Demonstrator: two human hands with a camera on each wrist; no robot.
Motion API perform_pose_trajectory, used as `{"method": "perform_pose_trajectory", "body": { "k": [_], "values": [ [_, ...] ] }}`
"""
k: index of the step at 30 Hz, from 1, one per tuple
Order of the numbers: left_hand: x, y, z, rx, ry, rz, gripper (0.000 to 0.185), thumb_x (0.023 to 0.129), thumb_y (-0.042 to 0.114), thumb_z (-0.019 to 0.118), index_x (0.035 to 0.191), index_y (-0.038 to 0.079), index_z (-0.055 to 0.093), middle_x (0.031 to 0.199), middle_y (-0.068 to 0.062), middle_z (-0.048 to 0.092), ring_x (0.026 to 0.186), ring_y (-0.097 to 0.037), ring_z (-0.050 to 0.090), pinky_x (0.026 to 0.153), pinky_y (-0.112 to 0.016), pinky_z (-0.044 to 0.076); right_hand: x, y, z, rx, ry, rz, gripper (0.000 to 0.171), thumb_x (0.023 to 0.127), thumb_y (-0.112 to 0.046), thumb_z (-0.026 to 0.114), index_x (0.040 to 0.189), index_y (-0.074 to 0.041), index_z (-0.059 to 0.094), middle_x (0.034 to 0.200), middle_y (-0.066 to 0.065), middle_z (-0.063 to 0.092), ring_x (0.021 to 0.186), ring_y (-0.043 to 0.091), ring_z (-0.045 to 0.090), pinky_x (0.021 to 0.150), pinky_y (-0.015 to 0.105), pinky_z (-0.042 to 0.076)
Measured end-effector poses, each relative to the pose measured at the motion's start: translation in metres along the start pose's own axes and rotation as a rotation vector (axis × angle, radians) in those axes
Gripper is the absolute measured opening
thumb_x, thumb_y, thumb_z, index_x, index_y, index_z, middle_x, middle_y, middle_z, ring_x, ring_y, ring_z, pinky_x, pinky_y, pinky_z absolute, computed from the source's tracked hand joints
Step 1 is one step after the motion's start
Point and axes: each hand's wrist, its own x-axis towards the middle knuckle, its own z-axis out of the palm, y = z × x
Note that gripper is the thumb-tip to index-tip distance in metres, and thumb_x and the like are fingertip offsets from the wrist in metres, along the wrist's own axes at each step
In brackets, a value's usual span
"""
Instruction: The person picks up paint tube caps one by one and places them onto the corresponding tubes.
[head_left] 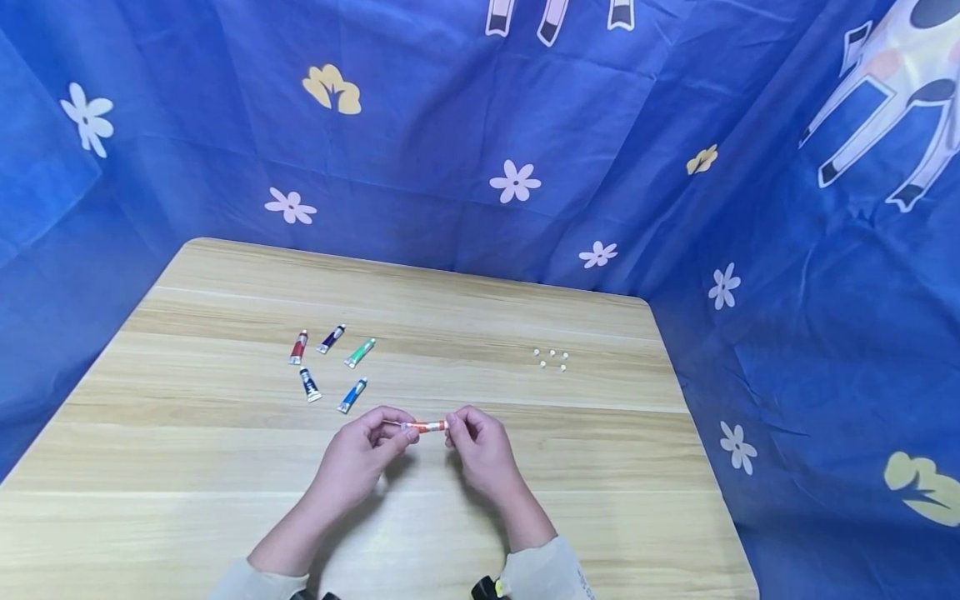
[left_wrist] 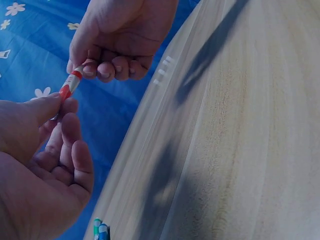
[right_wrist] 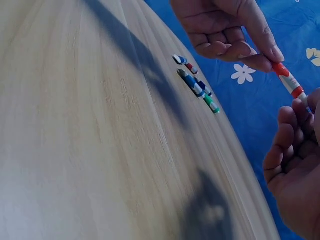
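Observation:
A small orange-red and white paint tube (head_left: 426,427) (left_wrist: 70,83) (right_wrist: 289,82) is held level above the wooden table (head_left: 225,467) between both hands. My left hand (head_left: 372,446) (left_wrist: 52,115) pinches its left end with thumb and forefinger. The right hand (head_left: 471,437) (right_wrist: 305,112) pinches the other end, its remaining fingers curled. Several more tubes lie on the table to the left: red (head_left: 298,347), purple (head_left: 331,338), green (head_left: 360,352), dark blue (head_left: 310,385) and blue (head_left: 352,395).
Several tiny white caps (head_left: 551,358) lie in a cluster at the table's right middle. Blue flowered cloth (head_left: 480,150) hangs close behind and on both sides of the table. The table's right edge (head_left: 705,467) drops off beside the cloth.

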Motion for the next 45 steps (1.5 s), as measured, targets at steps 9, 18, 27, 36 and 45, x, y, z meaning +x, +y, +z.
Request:
{"method": "perform_pose_trajectory", "body": {
  "k": [9, 18, 27, 36, 45],
  "values": [
    [0.001, -0.001, 0.001, 0.032, 0.014, 0.022, 0.020, 0.098, 0.022, 0.080, 0.117, 0.016, 0.076, 0.103, -0.009, 0.082, 0.084, -0.019, 0.070, 0.074, -0.023, 0.052, 0.001, -0.001, 0.004, 0.076, 0.002, 0.085, 0.041, 0.113, -0.020, 0.057, 0.092, 0.015, 0.061, 0.076, 0.016, 0.061, 0.073, 0.014, 0.052, 0.070, 0.022, 0.044],
    [0.000, -0.002, 0.004, 0.137, 0.057, 0.134, 0.016, 0.095, 0.026, 0.084, 0.110, 0.023, 0.079, 0.092, 0.007, 0.080, 0.079, -0.002, 0.067, 0.074, -0.021, 0.055, 0.000, 0.004, 0.004, 0.116, 0.013, 0.055, 0.042, 0.113, -0.018, 0.055, 0.076, 0.001, 0.052, 0.064, -0.006, 0.044, 0.060, 0.006, 0.039, 0.058, 0.019, 0.034],
    [0.001, -0.003, 0.005, 0.378, 0.071, 0.362, 0.019, 0.088, 0.021, 0.090, 0.101, 0.023, 0.077, 0.079, 0.016, 0.073, 0.070, 0.005, 0.059, 0.064, -0.020, 0.052, -0.001, 0.010, 0.006, 0.018, 0.055, 0.038, 0.046, 0.114, -0.023, 0.054, 0.073, -0.002, 0.052, 0.063, -0.006, 0.044, 0.059, 0.006, 0.040, 0.056, 0.019, 0.034],
    [0.001, -0.006, 0.005, 0.592, 0.080, 0.401, 0.019, 0.087, 0.028, 0.092, 0.096, 0.028, 0.076, 0.085, 0.015, 0.068, 0.076, -0.002, 0.063, 0.069, -0.027, 0.053, -0.003, 0.016, 0.009, -0.157, 0.072, -0.007, 0.047, 0.113, -0.030, 0.057, 0.071, -0.008, 0.055, 0.064, -0.008, 0.044, 0.060, 0.002, 0.039, 0.056, 0.018, 0.034],
    [0.005, -0.006, 0.008, 0.704, 0.013, 0.432, 0.024, 0.088, 0.028, 0.091, 0.108, 0.021, 0.080, 0.089, 0.009, 0.067, 0.075, -0.004, 0.057, 0.072, -0.030, 0.052, -0.004, 0.020, 0.009, -0.276, 0.080, -0.050, 0.044, 0.112, -0.027, 0.060, 0.071, -0.011, 0.060, 0.061, -0.010, 0.043, 0.057, 0.000, 0.036, 0.054, 0.017, 0.031]
  ]
}}
